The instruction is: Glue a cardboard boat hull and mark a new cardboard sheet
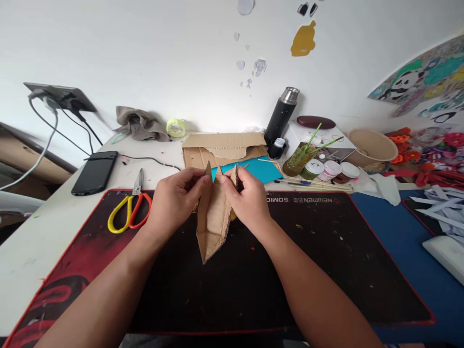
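Observation:
Between my two hands is a folded cardboard boat (216, 208), held above a black desk mat. Its pointed end faces me, and its raised sides form a narrow trough. My left hand (177, 195) pinches the left wall near the far end, with thumb inside and fingers behind. On the other side, my right hand (248, 193) grips the right wall at the far end, its thumb pressing a flap. The fingers behind the cardboard are partly hidden. Scissors (131, 205) with yellow and red handles lie just left of my left hand.
The desk mat (326, 270) spans the front of the desk. Behind it lie a cardboard piece (224, 141) and a blue sheet (270, 169). A black thermos (281, 116), paint jars (331, 170) and a brush jar (295, 162) stand back right; a phone (94, 172) lies left.

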`<action>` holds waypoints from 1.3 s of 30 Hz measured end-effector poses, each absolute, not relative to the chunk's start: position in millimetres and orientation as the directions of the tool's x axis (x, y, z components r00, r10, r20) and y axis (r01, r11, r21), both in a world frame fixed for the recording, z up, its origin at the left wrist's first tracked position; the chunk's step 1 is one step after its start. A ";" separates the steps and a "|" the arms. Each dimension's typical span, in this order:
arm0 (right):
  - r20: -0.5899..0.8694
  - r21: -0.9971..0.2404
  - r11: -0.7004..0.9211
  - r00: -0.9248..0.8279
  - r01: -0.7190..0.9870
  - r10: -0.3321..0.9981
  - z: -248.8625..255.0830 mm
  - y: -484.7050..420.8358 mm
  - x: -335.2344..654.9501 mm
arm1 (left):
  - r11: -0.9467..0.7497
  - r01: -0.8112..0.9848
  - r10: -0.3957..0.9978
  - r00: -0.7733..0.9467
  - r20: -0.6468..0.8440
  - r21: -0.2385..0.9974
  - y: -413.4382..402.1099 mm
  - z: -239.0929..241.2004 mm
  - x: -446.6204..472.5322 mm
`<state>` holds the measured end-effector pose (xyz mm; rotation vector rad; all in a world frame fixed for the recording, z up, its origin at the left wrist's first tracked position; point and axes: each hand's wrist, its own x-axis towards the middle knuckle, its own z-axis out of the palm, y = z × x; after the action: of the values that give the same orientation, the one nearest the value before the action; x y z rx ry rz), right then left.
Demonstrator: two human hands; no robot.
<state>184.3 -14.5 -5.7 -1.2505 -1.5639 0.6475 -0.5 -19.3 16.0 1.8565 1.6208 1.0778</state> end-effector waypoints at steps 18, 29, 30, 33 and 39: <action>0.338 -0.874 0.309 0.014 0.375 0.941 -8.7 -13.5 182.9 | -0.291 0.680 0.942 0.081 0.325 0.673 -19.0 11.6 -1.6; 0.284 -0.897 0.260 0.015 0.358 0.959 -6.8 -14.1 183.9 | -0.290 0.681 0.945 0.093 0.314 0.672 -18.7 8.4 -0.9; 0.277 -0.898 0.253 0.016 0.360 0.961 -6.8 -14.1 184.1 | -0.292 0.684 0.944 0.096 0.315 0.668 -18.8 8.2 -0.9; 0.261 -0.902 0.237 0.020 0.362 0.965 -7.1 -14.0 184.7 | -0.299 0.692 0.942 0.105 0.319 0.657 -19.4 8.0 -1.0; 0.249 -0.909 0.223 0.031 0.352 0.968 -8.7 -13.4 184.3 | -0.311 0.700 0.939 0.121 0.323 0.643 -19.6 8.0 0.0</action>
<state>184.3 -13.4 -8.7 -1.3040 -1.5067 0.7837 0.0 -19.6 8.0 2.0724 1.5968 1.0005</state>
